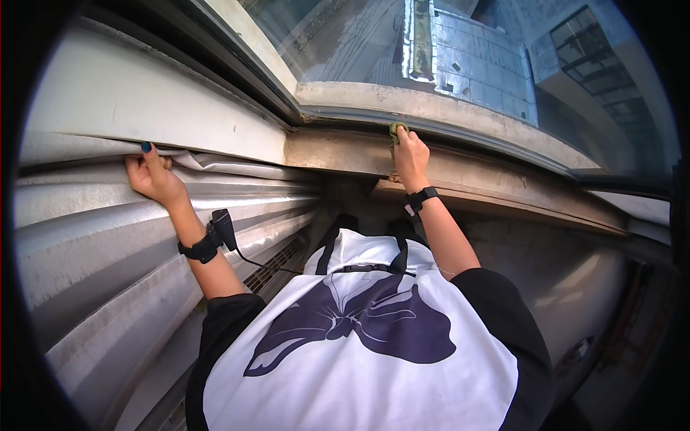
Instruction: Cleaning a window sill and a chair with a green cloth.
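Note:
Bunched in my right hand (412,161) is a small yellow-green cloth (398,132), pressed at the dark lower frame of the window (458,129). Just below that hand runs the stained window sill (334,153). Off to the left, my left hand (155,175) grips the edge of a silvery-grey curtain (188,160) and holds it against the white side wall (161,108). The thumb lies on top of the fabric, while the curled fingers are partly hidden. More folds of the curtain hang below my left forearm.
A layered wooden board (485,199) juts out beneath the sill, in front of my right forearm. Behind the curtain a slatted grille (275,264) shows. A cable (264,265) runs from my left wrist strap to my waist. Beyond the glass lies a metal roof (480,64) far below.

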{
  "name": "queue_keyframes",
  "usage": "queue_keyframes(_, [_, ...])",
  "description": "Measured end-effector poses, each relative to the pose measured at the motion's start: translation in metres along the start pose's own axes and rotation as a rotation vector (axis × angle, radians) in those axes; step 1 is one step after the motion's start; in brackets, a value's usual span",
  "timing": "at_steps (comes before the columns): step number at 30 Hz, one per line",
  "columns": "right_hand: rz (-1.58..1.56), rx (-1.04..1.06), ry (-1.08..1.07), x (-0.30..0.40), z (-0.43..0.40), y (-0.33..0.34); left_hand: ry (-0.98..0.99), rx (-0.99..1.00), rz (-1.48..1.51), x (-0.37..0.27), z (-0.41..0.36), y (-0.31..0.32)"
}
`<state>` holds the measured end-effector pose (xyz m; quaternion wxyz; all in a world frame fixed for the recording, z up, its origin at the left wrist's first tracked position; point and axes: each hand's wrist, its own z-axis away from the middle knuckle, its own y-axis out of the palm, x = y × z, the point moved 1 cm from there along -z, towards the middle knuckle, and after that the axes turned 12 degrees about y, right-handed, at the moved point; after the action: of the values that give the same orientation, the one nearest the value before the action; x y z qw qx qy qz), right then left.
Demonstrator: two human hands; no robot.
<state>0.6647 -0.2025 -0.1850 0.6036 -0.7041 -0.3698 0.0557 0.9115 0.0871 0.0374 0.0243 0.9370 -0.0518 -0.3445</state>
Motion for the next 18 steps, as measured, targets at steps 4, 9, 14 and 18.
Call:
queue_keyframes(4, [-0.005, 0.032, -0.068, 0.033, -0.001, 0.016, -0.014, 0.004, -0.003, 0.001, 0.001, 0.001])
queue_keyframes(9, [0.197, 0.016, -0.083, -0.024, -0.001, -0.015, -0.016, 0.037, 0.008, 0.002, 0.002, -0.006])
queue_keyframes(14, [0.207, -0.052, -0.023, -0.012, 0.006, 0.002, 0.009, 0.004, -0.008, 0.004, 0.004, -0.002])
queue_keyframes(18, [0.165, -0.067, -0.162, 0.036, 0.011, 0.019, 0.026, -0.022, -0.005, 0.009, 0.005, -0.009])
